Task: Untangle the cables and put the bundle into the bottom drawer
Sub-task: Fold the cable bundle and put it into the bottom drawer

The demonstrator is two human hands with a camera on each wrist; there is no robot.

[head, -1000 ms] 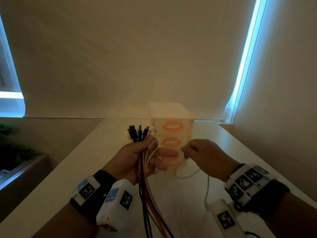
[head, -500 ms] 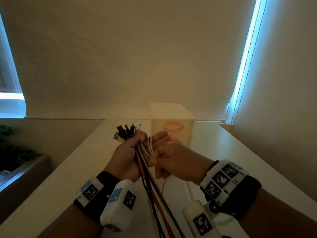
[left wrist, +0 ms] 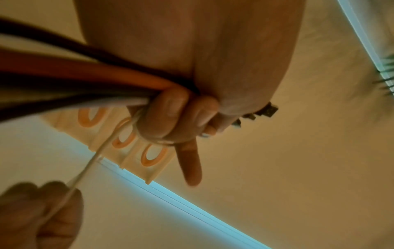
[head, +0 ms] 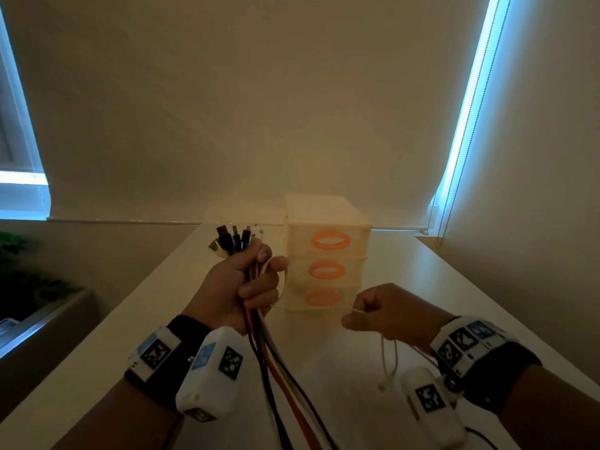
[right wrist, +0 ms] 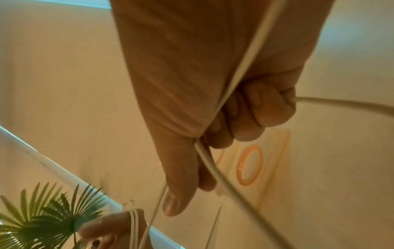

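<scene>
Left hand: the left hand (head: 233, 287) is gripping the cable bundle (head: 259, 339) in a closed fist, held above the table (head: 97, 352), with the index finger sticking out straight in the left wrist view.
Right hand: the right hand (head: 386, 311) is pinching the white cable (head: 388, 355) between thumb and curled fingers, to the right of the bundle and slightly lower.
Key relation: the white cable is running taut from the left fist rightwards to the right hand, roughly crosswise to the bundle's long axis, which is standing near upright with plugs (head: 232, 240) on top and tails hanging toward the person.
Wrap: turns of the white cable are lying around the left fingers (how many turns, I cannot tell).
Nearer hand: the right hand appears nearer the bottom drawer (head: 323, 297), which is sitting closed just behind and left of it.
Count, cables: at least five are showing, namely black ones, one orange, and white ones; exact number uncertain.
Count, drawers: three, each with one orange ring handle, in one drawer unit (head: 328, 254).
Count, hands: two, both occupied.
Judgement: bundling is not finished; the drawer is not yet opened.
</scene>
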